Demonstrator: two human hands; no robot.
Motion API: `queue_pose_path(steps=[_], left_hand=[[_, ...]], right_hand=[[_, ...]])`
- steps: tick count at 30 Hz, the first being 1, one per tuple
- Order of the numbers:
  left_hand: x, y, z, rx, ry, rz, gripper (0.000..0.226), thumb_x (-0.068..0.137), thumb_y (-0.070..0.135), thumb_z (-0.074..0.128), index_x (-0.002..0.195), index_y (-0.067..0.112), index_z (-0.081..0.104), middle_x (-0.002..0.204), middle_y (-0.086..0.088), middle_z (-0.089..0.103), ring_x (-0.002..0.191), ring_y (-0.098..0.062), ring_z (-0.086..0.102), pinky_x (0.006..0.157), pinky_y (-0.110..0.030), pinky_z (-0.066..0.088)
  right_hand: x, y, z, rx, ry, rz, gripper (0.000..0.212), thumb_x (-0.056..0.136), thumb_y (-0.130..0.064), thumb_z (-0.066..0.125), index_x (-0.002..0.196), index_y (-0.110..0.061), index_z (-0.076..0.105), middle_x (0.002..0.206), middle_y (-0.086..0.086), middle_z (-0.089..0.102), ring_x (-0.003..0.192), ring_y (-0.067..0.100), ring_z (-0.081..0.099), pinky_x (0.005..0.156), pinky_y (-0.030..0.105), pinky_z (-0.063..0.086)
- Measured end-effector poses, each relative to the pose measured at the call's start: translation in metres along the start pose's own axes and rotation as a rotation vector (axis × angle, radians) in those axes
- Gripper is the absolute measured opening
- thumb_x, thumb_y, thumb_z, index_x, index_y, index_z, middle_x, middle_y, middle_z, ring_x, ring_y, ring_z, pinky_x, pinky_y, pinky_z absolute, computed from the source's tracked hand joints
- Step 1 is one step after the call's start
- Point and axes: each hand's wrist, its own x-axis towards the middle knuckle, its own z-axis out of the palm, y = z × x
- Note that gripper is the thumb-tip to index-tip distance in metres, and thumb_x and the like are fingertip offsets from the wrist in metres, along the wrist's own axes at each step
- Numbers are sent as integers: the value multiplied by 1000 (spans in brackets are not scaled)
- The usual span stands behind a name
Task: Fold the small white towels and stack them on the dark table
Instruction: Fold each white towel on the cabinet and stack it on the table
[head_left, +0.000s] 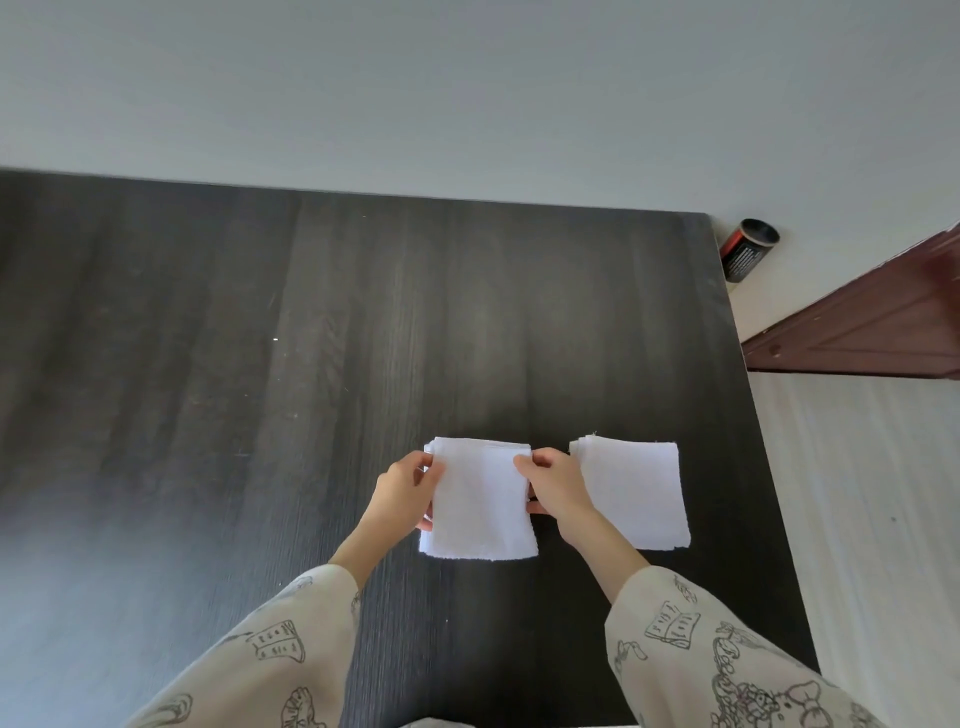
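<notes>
- Dark wood-grain tabletop (260, 364) fills most of the view; pale wall behind it.
- Left sleeve (270, 649), cream with line-drawn prints, enters from the lower edge.
- Left hand (402, 491) holds the left edge of a folded white towel (480, 499): thumb on top near the far corner, fingers tucked beneath, so the grip is closed on the cloth.
- That towel lies near the tabletop's near-right part, roughly square, layered edges showing at its far left corner (whether it rests fully flat or is slightly raised cannot be told).
- Right hand (553, 486) pinches the same towel's right edge, thumb on top, fingers curled under; grip closed on the towel.
- Right sleeve (701, 654), same print, runs in from the lower right.
- Second stack of folded white towels (636, 493) sits just beside the held towel, to its right, flat on the tabletop, layered edges showing at the far left corner; a narrow dark gap separates the two.
- Beyond the tabletop's far right corner, a black and red can (748, 249) on the pale floor (857, 519).
- Far right: reddish-brown wooden panel (883, 322), slanted across the edge.
</notes>
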Motion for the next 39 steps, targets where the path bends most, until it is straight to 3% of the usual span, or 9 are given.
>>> queue_pose_path(steps=[10, 16, 22, 26, 29, 32, 34, 39], left_hand=[[8, -2, 2, 1, 37, 30, 30, 97, 29, 41, 116, 8, 51, 93, -2, 58, 69, -15, 61, 51, -21, 51], [9, -5, 2, -2, 36, 28, 28, 97, 30, 42, 115, 10, 50, 100, -3, 56, 82, -24, 62, 58, -29, 53], [11, -8, 0, -5, 82, 16, 17, 95, 32, 45, 103, 16, 45, 94, -6, 60, 72, -20, 63, 52, -23, 52], [-5, -4, -10, -23, 219, 52, 23, 96, 29, 44, 112, 13, 46, 81, 7, 55, 79, -24, 60, 73, -37, 53], [-24, 13, -8, 23, 304, 155, 26, 95, 24, 43, 119, 15, 48, 92, 7, 55, 89, -22, 53, 79, -33, 41], [-42, 45, 13, 89, 236, 328, 26, 97, 21, 39, 120, 16, 48, 106, 4, 52, 92, -17, 52, 79, -29, 41], [-54, 70, 38, 150, 146, 433, 24, 97, 21, 39, 119, 17, 50, 107, 4, 54, 93, -16, 52, 80, -25, 39], [-103, 126, 134, 342, -103, 654, 21, 97, 24, 40, 112, 21, 54, 103, 4, 59, 90, -11, 56, 76, -19, 39]], right_hand=[[5, 2, 3, -87, 104, -103, 9, 94, -25, 51, 96, -17, 53, 97, 3, 58, 96, 22, 58, 90, 42, 52], [7, 5, 7, -182, 171, -174, 20, 94, -27, 50, 102, -10, 57, 88, -3, 56, 85, 13, 52, 80, 30, 46], [5, 3, 4, -129, 215, -185, 23, 94, -26, 53, 110, -11, 56, 96, -3, 55, 90, 12, 51, 80, 25, 43], [-6, 6, -9, -34, 219, -161, 30, 94, -29, 51, 119, -12, 55, 107, -2, 58, 103, 15, 55, 93, 32, 47], [-21, 15, -28, 28, 212, -150, 28, 95, -29, 49, 119, -13, 55, 113, 1, 59, 103, 17, 59, 91, 33, 51], [-40, 29, -59, 103, 229, -130, 26, 96, -25, 50, 117, -11, 57, 114, 4, 60, 98, 19, 62, 81, 24, 52], [-59, 42, -89, 176, 253, -149, 27, 95, -23, 52, 117, -9, 57, 117, 8, 61, 99, 22, 63, 86, 29, 53], [-129, 99, -185, 291, 388, -218, 28, 96, -24, 50, 120, -11, 55, 111, 5, 63, 95, 17, 63, 79, 23, 51]])
